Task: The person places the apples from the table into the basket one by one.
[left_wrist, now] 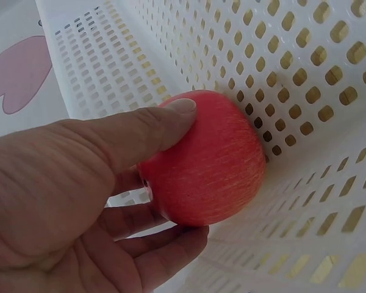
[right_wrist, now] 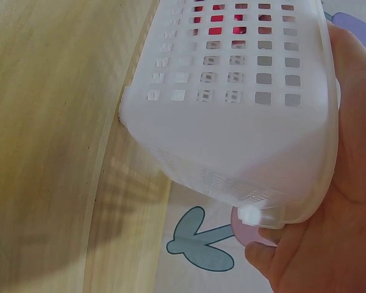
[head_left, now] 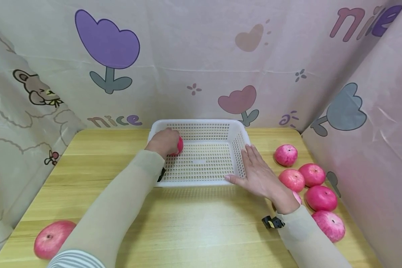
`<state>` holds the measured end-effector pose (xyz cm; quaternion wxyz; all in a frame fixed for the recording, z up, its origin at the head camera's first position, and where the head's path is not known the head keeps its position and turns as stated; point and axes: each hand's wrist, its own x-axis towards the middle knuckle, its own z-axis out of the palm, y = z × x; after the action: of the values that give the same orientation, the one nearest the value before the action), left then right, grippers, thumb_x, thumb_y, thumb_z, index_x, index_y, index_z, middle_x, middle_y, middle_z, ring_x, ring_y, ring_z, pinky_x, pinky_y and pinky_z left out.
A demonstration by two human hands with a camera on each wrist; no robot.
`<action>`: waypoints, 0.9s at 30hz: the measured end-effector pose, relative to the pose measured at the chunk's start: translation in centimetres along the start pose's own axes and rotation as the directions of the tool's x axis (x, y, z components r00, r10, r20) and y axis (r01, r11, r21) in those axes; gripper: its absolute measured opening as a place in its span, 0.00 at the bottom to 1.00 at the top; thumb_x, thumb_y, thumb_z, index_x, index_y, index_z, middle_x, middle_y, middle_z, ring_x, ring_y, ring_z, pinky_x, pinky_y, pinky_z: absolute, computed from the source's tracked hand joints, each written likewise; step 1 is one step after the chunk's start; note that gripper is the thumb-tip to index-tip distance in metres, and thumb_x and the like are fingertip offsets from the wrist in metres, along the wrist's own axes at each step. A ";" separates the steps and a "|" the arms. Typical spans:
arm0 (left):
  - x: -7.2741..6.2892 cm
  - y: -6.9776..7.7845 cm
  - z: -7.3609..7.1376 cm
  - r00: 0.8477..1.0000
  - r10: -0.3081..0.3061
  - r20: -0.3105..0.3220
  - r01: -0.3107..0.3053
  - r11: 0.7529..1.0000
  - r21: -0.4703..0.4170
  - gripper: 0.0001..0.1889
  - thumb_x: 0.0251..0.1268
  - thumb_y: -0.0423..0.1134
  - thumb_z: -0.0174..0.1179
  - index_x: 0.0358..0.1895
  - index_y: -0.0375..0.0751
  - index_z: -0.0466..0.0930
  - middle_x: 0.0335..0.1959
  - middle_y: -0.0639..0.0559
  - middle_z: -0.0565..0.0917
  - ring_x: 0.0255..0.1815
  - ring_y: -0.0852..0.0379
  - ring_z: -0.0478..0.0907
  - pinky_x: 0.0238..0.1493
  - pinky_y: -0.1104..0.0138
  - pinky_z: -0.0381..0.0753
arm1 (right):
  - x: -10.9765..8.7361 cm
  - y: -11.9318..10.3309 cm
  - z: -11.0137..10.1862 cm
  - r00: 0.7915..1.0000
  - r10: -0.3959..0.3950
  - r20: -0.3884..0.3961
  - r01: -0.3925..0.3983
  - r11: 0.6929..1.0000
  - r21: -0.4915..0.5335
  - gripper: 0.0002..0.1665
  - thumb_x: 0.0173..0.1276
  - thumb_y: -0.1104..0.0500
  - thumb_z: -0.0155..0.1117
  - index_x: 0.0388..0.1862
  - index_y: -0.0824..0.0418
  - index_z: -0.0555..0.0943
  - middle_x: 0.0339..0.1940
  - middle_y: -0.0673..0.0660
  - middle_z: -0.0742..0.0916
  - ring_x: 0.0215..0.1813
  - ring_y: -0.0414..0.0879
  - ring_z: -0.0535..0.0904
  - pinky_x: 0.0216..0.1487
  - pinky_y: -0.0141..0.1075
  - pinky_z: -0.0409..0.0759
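In the head view, my left hand (head_left: pixel 165 141) reaches into the left end of a white perforated plastic basket (head_left: pixel 201 183). It grips a red apple (left_wrist: pixel 213 159), thumb across the top and fingers beneath, as the left wrist view shows; the apple is close to the basket's holed wall and floor. My right hand (head_left: pixel 259 175) rests on the basket's right rim, fingers lying fairly straight along it and thumb spread towards the front corner. The right wrist view shows that hand (right_wrist: pixel 360 152) against the basket's rim, with red showing through the wall's holes.
Several red-pink apples (head_left: pixel 321 198) lie on the wooden table (head_left: pixel 194 230) at the right, one partly hidden beneath my right forearm. Another apple (head_left: pixel 53 238) sits at the front left beside my left forearm. A printed curtain (head_left: pixel 187 44) stands behind and at both sides.
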<state>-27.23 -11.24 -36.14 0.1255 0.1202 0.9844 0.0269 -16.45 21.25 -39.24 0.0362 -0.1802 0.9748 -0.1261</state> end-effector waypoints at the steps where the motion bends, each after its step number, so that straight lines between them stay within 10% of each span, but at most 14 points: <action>1: 0.0 0.0 0.0 1.000 -0.002 0.003 0.002 1.000 0.000 0.21 0.65 0.36 0.69 0.58 0.33 0.80 0.50 0.38 0.83 0.48 0.43 0.80 0.60 0.51 0.83 | 0.0 0.0 0.0 1.000 0.000 0.000 0.000 1.000 0.001 0.73 0.68 0.17 0.52 0.86 0.72 0.46 0.88 0.71 0.46 0.89 0.66 0.37 0.87 0.59 0.46; 27: -4.7 -0.1 -4.4 0.999 -0.012 0.043 0.021 0.975 -0.220 0.28 0.70 0.47 0.66 0.68 0.36 0.78 0.64 0.39 0.80 0.58 0.41 0.76 0.68 0.46 0.79 | 0.0 0.1 0.1 1.000 0.025 0.015 -0.025 0.999 0.037 0.75 0.67 0.15 0.51 0.87 0.70 0.43 0.89 0.67 0.44 0.89 0.63 0.34 0.87 0.60 0.44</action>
<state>-23.94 -12.56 -30.80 0.1588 0.0979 0.9734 0.1326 -16.46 21.29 -39.32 0.0483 -0.1682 0.9743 -0.1422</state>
